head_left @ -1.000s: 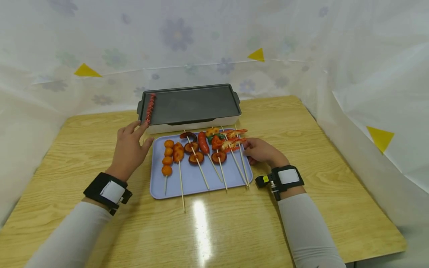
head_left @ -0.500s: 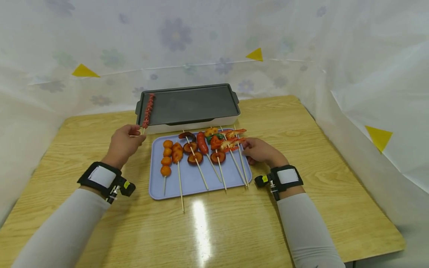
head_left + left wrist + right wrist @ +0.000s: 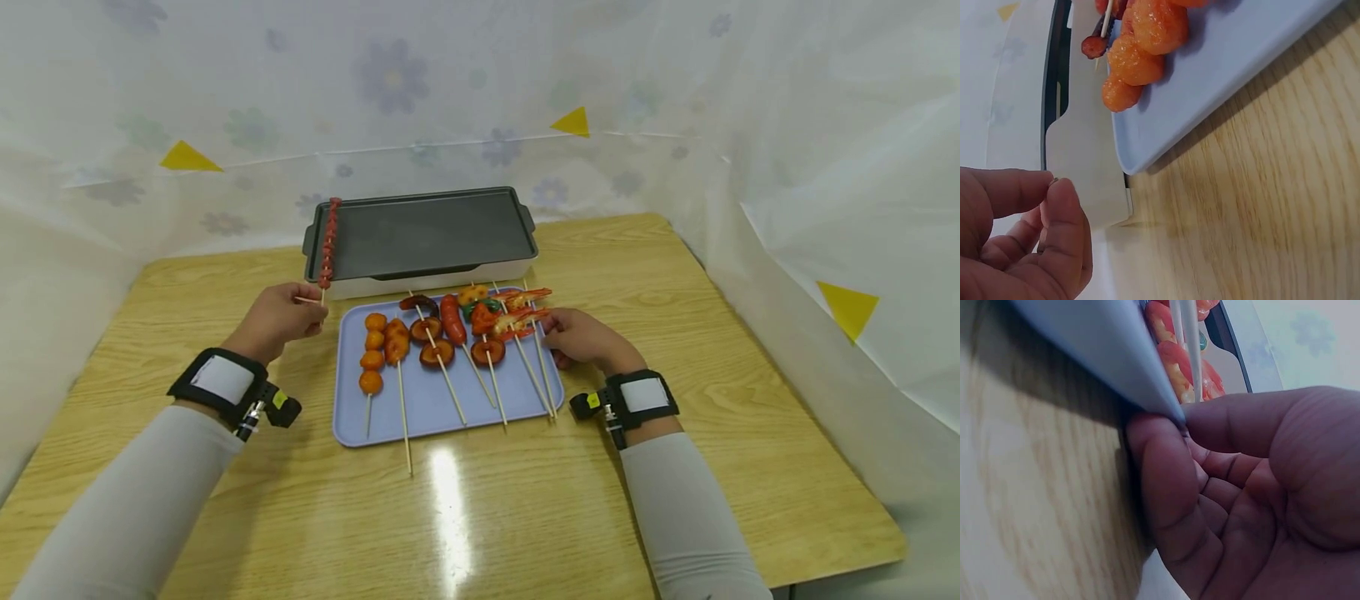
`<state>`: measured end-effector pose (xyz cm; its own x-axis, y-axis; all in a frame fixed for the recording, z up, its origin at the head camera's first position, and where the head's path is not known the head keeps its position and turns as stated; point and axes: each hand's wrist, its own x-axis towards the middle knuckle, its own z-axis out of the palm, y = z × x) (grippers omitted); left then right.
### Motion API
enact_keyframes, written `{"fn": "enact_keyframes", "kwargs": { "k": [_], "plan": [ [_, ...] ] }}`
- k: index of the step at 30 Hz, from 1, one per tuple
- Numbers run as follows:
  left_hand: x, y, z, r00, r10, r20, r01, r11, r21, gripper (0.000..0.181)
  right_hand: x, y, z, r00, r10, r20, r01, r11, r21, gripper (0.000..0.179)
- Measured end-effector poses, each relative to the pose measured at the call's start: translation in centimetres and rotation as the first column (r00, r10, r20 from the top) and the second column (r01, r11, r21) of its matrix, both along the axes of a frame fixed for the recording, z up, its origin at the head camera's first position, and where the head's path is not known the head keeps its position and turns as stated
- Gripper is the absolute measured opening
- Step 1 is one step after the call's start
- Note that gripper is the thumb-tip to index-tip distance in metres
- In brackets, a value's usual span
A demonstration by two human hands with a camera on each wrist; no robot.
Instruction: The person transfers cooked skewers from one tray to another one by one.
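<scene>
My left hand (image 3: pixel 277 318) pinches the stick end of a skewer of small red meat pieces (image 3: pixel 328 242) between thumb and fingertips. The skewer lies along the left edge of the dark griddle (image 3: pixel 435 235), its far tip overlapping the back rim in the head view. In the left wrist view only a tiny bit of stick shows at the fingertips (image 3: pixel 1063 194). My right hand (image 3: pixel 588 340) grips the right rim of a pale lilac tray (image 3: pixel 442 425), thumb above and fingers below, as the right wrist view shows. Beside that thumb lie shrimp skewers (image 3: pixel 521 321).
The tray, in front of the griddle, also bears orange balls (image 3: pixel 372 360), a chicken-like skewer (image 3: pixel 397 342), mushroom slices (image 3: pixel 437 353) and a red sausage (image 3: pixel 453 320) on sticks. Several sticks reach past its front rim onto the wooden table (image 3: pixel 525 517). Plastic sheeting (image 3: pixel 450 100) surrounds the table.
My left hand, first with spread fingers near the red skewer's front end, has taken its stick. The skewer has shifted slightly back and left. My right hand stays on the tray rim.
</scene>
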<state>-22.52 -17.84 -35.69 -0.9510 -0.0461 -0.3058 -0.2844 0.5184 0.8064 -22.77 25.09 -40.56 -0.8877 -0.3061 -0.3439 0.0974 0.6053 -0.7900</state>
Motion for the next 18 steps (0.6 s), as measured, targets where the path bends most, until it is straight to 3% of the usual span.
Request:
{"fn": "enact_keyframes", "kwargs": {
  "k": [7,18],
  "plan": [
    [-0.19,0.24,-0.45,1.0,-0.002,0.024,0.002,1.0,0.028,0.037,0.0,0.04,-0.04,1.0,-0.003,0.007,0.003,1.0,-0.004,0.014],
    [0.08,0.46,-0.99,0.999,-0.018,-0.03,0.02,0.998,0.06,0.031,-0.09,0.12,-0.09,1.0,-0.001,0.004,0.001,1.0,-0.007,0.014]
  ]
}}
